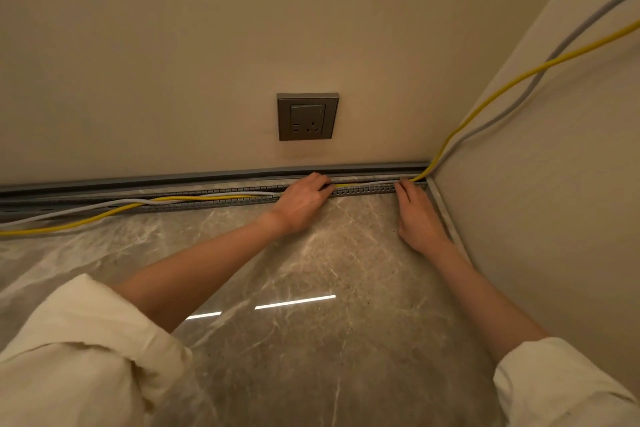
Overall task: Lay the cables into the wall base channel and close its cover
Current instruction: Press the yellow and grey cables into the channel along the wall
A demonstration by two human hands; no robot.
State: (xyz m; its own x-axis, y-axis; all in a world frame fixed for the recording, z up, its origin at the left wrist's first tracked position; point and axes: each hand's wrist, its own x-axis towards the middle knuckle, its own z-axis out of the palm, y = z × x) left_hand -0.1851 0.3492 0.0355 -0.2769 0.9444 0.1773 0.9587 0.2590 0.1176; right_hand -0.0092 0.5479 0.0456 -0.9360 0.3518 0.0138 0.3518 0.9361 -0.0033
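Observation:
A grey slotted channel (363, 189) runs along the foot of the back wall, its cover (173, 179) hinged open against the wall. A yellow cable (512, 83) and a grey-white cable (540, 78) come down the right wall into the corner. Between my hands both lie inside the channel. Left of my left hand they rise out and trail over the floor, the yellow cable (79, 224) in front. My left hand (304, 199) presses fingers down on the cables at the channel. My right hand (417, 215) rests near the corner, fingertips on the channel's front lip.
A grey wall socket (307, 116) sits above the channel. The floor (311, 288) is glossy marble tile with light reflections. The right wall meets the back wall at a corner (429, 170), with a grey skirting strip (446, 218) along its foot.

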